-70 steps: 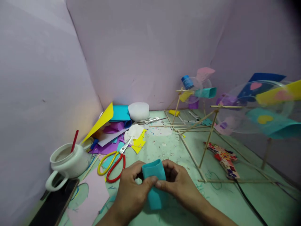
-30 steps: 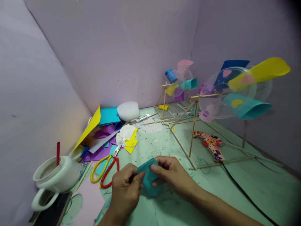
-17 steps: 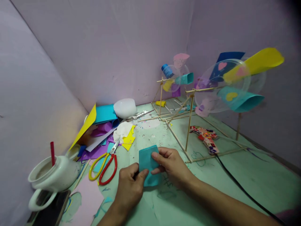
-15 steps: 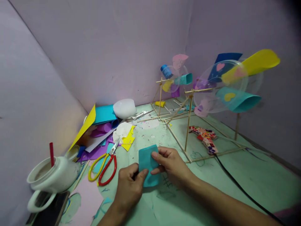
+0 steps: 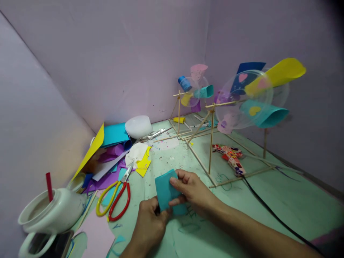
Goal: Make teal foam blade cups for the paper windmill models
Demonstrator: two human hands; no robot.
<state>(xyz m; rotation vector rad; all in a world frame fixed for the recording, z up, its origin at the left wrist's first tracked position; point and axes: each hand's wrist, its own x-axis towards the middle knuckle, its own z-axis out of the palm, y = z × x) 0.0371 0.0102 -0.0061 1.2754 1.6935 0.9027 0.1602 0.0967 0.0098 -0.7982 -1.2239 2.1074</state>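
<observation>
A folded piece of teal paper (image 5: 166, 188) is held between both my hands, just above the table. My left hand (image 5: 152, 220) pinches its lower left edge with thumb and fingers. At the upper right edge, my right hand (image 5: 189, 188) grips it, thumb on the near face and fingers partly behind. To the left lie scissors (image 5: 118, 197) with one yellow and one red handle, blades pointing away and slightly apart. A yellow paper scrap (image 5: 143, 164) rests beyond their tips.
Colored paper (image 5: 115, 134) is heaped at the back left. A white cup (image 5: 53, 211) holding a red stick stands front left, near a phone (image 5: 63, 243). Stick-framed wheels with paper blades (image 5: 244, 98) stand right. A patterned glue gun (image 5: 231, 156) trails a black cord (image 5: 274, 211).
The view has shifted slightly, so the surroundings sit farther left. The teal paper has tilted a little in my hands; both keep hold of it.
</observation>
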